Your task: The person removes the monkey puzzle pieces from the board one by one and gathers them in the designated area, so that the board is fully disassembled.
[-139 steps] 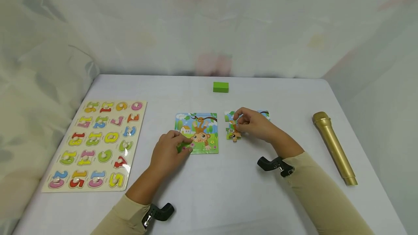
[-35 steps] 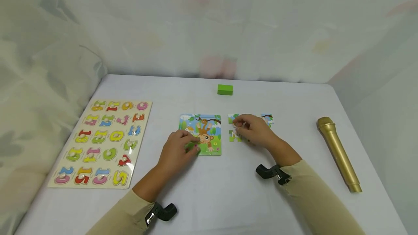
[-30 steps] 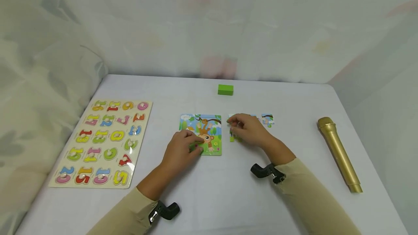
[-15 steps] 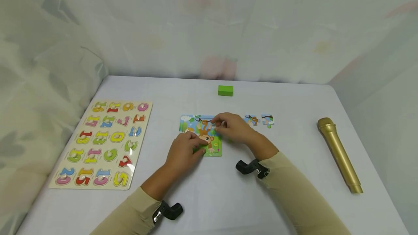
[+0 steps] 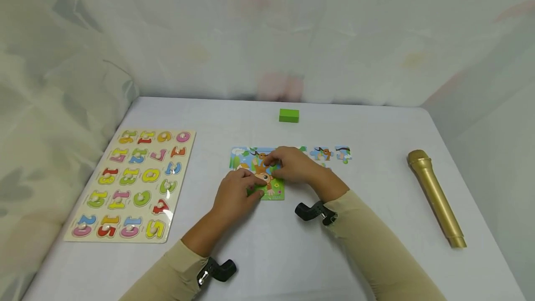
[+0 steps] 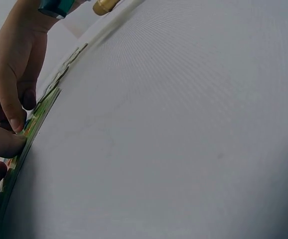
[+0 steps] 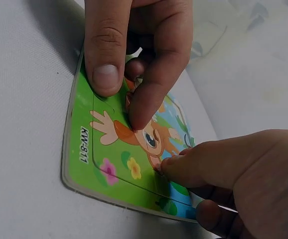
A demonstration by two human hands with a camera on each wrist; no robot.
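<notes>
A square monkey puzzle board lies mid-table, green along its near side and marked "KW-811" in the right wrist view. My left hand rests on its near left part, thumb and bent index finger apart on the picture. From the right, my right hand reaches over the board, its fingertips close together at the monkey's ear in the right wrist view. I cannot tell whether it pinches a piece there. Loose puzzle pieces lie to the board's right, one with a tail, one with a branch; others are partly hidden by the right hand.
A peg board of numbers lies on the left of the white table. Behind the puzzle sits a green block. On the right side lies a gold microphone. Hanging cloth borders the table's back.
My right hand has moved left from the loose pieces onto the board, uncovering some of them. The left hand stays on the board, shifted slightly right.
</notes>
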